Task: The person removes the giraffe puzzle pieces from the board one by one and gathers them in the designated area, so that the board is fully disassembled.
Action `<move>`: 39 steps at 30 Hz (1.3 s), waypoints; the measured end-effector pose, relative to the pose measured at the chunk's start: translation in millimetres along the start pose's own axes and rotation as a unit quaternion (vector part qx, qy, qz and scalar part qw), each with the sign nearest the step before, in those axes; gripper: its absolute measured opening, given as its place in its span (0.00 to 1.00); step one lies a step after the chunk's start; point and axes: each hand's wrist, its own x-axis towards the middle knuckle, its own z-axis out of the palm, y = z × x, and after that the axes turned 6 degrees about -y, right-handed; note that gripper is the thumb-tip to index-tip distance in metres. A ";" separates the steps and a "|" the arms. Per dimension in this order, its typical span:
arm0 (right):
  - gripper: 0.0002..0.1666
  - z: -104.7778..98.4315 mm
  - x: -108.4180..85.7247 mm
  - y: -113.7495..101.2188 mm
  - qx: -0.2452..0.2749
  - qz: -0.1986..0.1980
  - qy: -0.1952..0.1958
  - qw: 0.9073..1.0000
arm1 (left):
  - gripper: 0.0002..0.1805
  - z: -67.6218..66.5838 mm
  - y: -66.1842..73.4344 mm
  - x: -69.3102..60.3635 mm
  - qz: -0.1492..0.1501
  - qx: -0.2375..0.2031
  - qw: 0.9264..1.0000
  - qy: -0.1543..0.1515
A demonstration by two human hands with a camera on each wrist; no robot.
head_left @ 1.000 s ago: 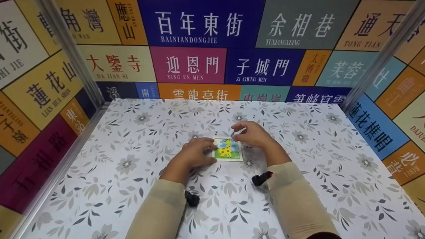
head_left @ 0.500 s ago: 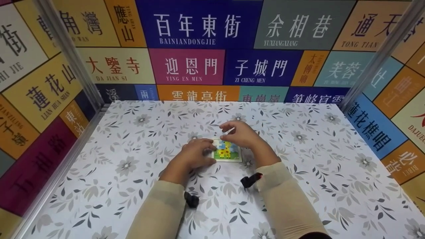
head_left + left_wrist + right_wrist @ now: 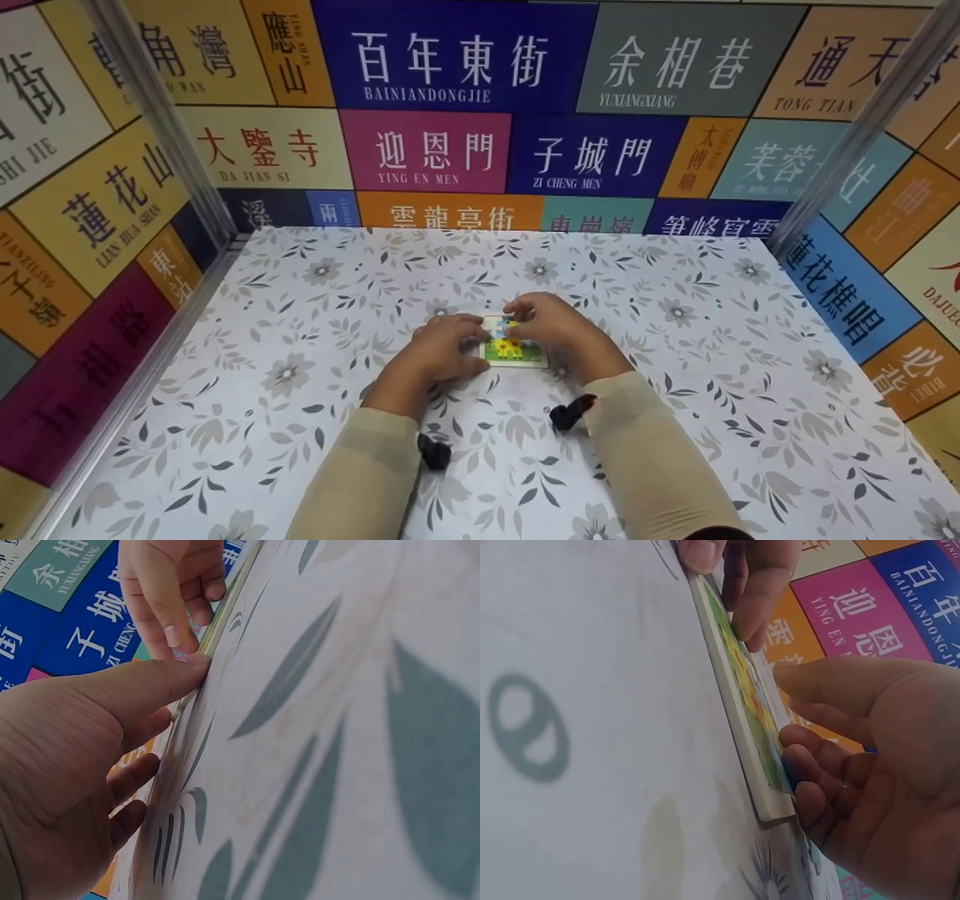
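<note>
A small square jigsaw puzzle board (image 3: 517, 356) with a yellow giraffe on green and blue lies flat on the table. My left hand (image 3: 445, 346) holds its left side, the thumb at the near corner and fingers at the far one. The right wrist view shows the left thumb (image 3: 701, 553) at the end of the board's pale rim (image 3: 739, 716). My right hand (image 3: 551, 324) is over the board's upper right, its thumb reaching above the picture. The right hand's other fingers (image 3: 829, 772) curl loosely beside the far edge. Whether a piece sits between its fingertips is hidden.
A white tablecloth (image 3: 300, 420) with grey leaves and flowers covers the table. Printed panels (image 3: 427, 150) with Chinese street names enclose the back and sides. A small black device (image 3: 433, 451) sits at the left cuff and another black device (image 3: 570, 414) at the right.
My right hand, seen earlier pinching a small dark blue piece beyond the board's far right corner, has moved left, then down onto the board. The left hand and the board have stayed put.
</note>
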 end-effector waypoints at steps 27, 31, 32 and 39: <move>0.27 4.3 -2.7 -0.8 -0.046 -0.019 -0.025 0.998 | 0.26 0.6 0.0 0.4 0.003 0.010 1.000 0.004; 0.30 2.3 -1.5 -0.3 -0.046 -0.017 -0.016 0.999 | 0.26 0.9 -0.7 1.5 0.002 0.004 1.000 0.004; 0.31 1.9 -1.0 -0.6 -0.038 -0.008 -0.011 0.999 | 0.26 0.8 -0.7 1.7 0.001 0.003 1.000 0.003; 0.26 0.7 1.2 -3.2 0.021 0.052 0.013 0.998 | 0.26 0.3 -0.3 1.7 -0.011 0.003 1.000 -0.003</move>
